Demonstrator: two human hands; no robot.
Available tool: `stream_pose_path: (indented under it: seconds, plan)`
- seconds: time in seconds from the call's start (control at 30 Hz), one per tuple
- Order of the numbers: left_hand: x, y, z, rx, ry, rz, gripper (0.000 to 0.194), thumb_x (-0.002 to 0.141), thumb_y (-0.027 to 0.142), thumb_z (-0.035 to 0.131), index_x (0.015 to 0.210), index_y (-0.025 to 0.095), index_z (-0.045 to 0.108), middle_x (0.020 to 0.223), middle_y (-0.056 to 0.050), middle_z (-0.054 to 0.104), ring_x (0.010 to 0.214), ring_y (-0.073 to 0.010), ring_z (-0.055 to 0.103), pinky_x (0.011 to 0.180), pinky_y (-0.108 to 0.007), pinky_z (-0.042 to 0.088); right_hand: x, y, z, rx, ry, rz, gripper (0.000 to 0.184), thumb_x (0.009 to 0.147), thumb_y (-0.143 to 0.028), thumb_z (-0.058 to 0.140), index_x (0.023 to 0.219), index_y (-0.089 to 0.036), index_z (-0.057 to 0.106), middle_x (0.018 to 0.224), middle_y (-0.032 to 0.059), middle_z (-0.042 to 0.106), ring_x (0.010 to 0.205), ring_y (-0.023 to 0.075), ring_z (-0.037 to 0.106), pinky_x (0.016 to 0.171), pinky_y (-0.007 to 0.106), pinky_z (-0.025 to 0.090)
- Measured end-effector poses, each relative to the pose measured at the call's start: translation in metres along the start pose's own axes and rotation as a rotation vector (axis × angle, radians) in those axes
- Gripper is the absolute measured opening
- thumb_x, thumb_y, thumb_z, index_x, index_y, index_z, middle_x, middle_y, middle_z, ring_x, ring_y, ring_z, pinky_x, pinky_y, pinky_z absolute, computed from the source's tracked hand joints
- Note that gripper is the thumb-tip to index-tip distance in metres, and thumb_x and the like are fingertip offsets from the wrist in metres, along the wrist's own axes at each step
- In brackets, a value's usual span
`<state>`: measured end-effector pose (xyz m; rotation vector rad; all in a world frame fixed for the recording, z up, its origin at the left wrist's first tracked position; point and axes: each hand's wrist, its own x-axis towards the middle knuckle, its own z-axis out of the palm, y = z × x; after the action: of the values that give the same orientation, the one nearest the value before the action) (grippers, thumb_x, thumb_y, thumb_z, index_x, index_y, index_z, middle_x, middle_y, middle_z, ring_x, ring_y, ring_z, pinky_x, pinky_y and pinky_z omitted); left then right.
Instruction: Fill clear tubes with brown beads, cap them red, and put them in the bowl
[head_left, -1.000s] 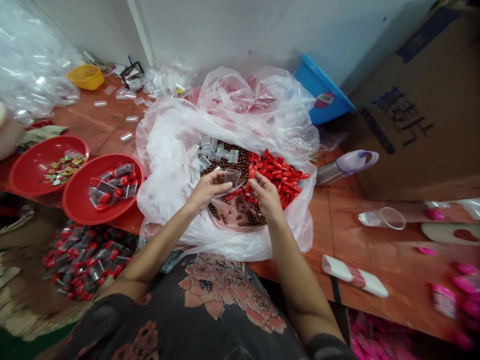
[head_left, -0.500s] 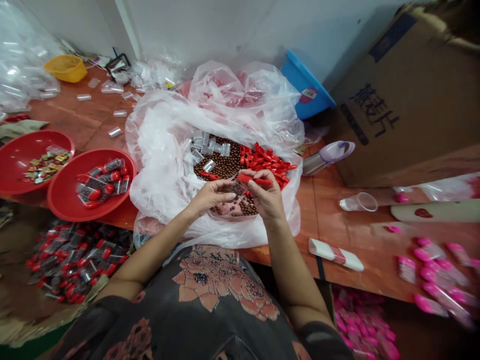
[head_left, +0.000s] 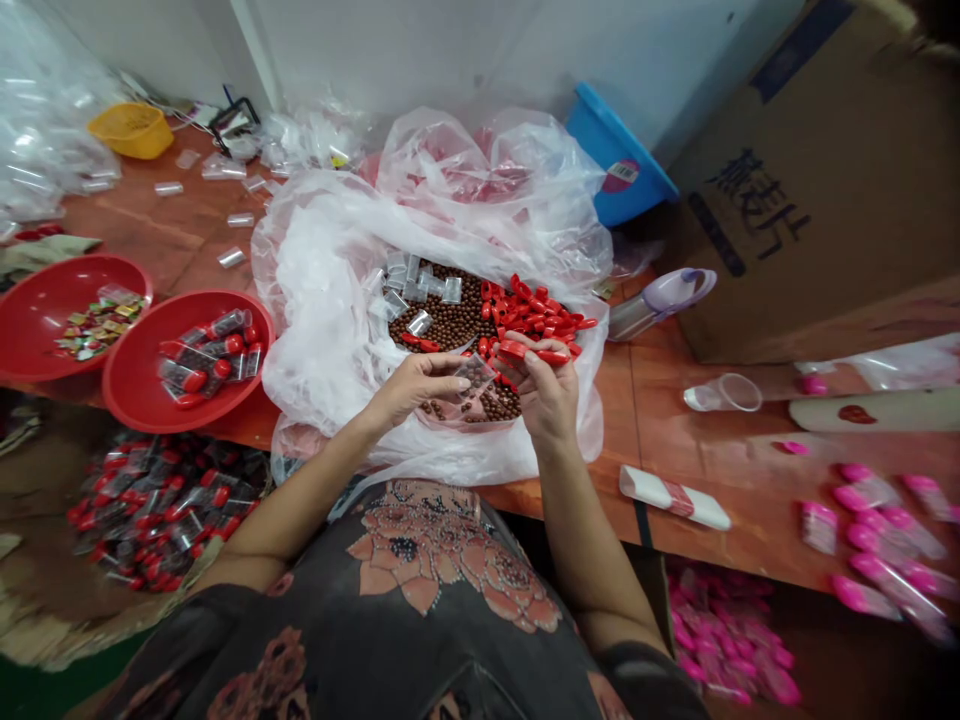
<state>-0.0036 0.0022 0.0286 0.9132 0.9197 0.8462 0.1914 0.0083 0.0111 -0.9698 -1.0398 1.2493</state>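
Observation:
My left hand (head_left: 415,388) pinches a clear plastic tube (head_left: 475,372) with brown balls showing in or through it. In my right hand (head_left: 551,398) are red plastic caps (head_left: 514,349), held between thumb and fingers just right of the tube; the two appear apart. Beneath both hands, loose brown balls (head_left: 459,327) fill an opened plastic bag (head_left: 315,275). A heap of red caps (head_left: 534,308) lies on the balls at the right, and several empty clear tubes (head_left: 420,282) rest on them at the upper left.
At left stand a red bowl of filled, red-capped tubes (head_left: 185,415) and a red bowl of wrapped pieces (head_left: 30,345). A blue basin (head_left: 622,170), a large cardboard box (head_left: 780,210) and a lidded jug (head_left: 652,305) stand right. Pink-capped tubes (head_left: 874,520) lie at far right.
My right hand has shifted a little right and down with the red caps, away from the left. The clear tube now shows more plainly in my left hand.

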Motion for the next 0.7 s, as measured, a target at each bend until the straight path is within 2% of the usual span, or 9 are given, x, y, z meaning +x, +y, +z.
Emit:
stream_pose_path:
  seconds: [0.1,0.37,0.57,0.7]
  plan:
    - [-0.003,0.001,-0.002,-0.02,-0.004,-0.001,0.043,0.069,0.023,0.077,0.111,0.018,0.075,0.105,-0.009,0.075,0.08,-0.0152,0.067,0.075,-0.03,0.057,-0.001,0.0,0.0,0.05,0.042,-0.025,0.023,0.084,-0.037,0.064,0.092,-0.029,0.044,0.13,0.0012,0.064,0.109,0.0182,0.068,0.1,0.046,0.055]
    - [-0.004,0.003,0.0,-0.13,-0.046,-0.07,0.041,0.069,0.02,0.069,0.109,0.016,0.076,0.104,-0.011,0.075,0.078,-0.0148,0.068,0.076,-0.031,0.057,-0.006,0.001,0.011,0.096,-0.042,0.004,0.023,0.083,-0.033,0.068,0.089,-0.029,0.046,0.119,-0.0003,0.071,0.109,0.0182,0.069,0.101,0.046,0.053]
    - [-0.006,0.003,0.001,-0.098,-0.054,-0.03,0.046,0.066,0.016,0.073,0.111,0.018,0.076,0.104,-0.007,0.075,0.082,-0.0148,0.068,0.08,-0.03,0.055,-0.008,0.003,0.014,0.14,-0.023,0.009,0.019,0.085,-0.029,0.067,0.1,-0.031,0.054,0.117,-0.0025,0.073,0.107,0.016,0.07,0.101,0.042,0.054]
    - [-0.007,0.002,0.003,-0.033,-0.042,0.013,0.049,0.065,0.017,0.078,0.114,0.019,0.074,0.105,-0.007,0.074,0.085,-0.0149,0.067,0.078,-0.027,0.053,-0.01,0.004,0.015,0.15,-0.023,0.008,0.019,0.082,-0.03,0.071,0.097,-0.03,0.06,0.116,-0.0007,0.074,0.108,0.0181,0.07,0.104,0.044,0.052]
